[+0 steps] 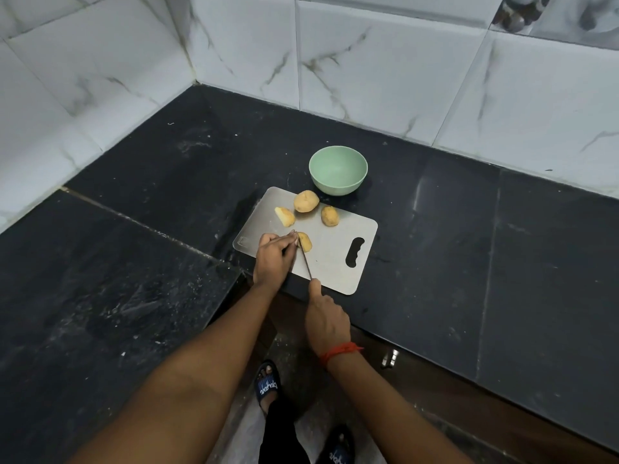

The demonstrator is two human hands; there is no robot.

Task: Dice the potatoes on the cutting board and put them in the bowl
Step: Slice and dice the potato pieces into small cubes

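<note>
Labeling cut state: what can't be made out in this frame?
Head view only:
- Near side of the potato piece under the knife: covered by the left hand.
- Knife handle: inside the right hand.
- Cut depth: blade too thin to tell.
- Item at the top right corner: blurred, cut by the edge.

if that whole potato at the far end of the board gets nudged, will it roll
Probably. The whole potato is rounded and uncut, with no flat face down, so it may rock or roll on the smooth metal cutting board. It looks firm, so it should not bend or squash.
</note>
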